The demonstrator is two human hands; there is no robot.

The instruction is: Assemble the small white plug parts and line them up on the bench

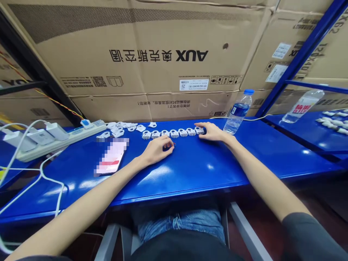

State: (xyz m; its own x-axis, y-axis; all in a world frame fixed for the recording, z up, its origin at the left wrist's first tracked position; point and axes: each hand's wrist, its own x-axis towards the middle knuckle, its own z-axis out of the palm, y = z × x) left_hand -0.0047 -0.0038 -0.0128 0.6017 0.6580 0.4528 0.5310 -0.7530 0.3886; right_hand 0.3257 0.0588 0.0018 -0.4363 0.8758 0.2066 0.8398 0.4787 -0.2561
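A row of several small white plugs (pixel 174 133), each with a ring-shaped handle, runs across the blue table. At the right end of that row, my right hand (pixel 213 132) has its thumb and fingers around the last white plug (pixel 198 129). My left hand (pixel 157 149) lies in front of the row's left half, its fingers curled and the thumb and forefinger pinched together. A tiny red bit (pixel 174 144) shows at those fingertips, too small to name. More white plugs (pixel 119 127) lie loosely heaped at the back left.
A phone (pixel 111 157) lies left of my left hand. A water bottle (pixel 237 114) stands right of my right hand. A power strip (pixel 73 137) with chargers and white cables occupies the left side. Large cardboard boxes (pixel 163 32) rise behind the blue table (pixel 195 170).
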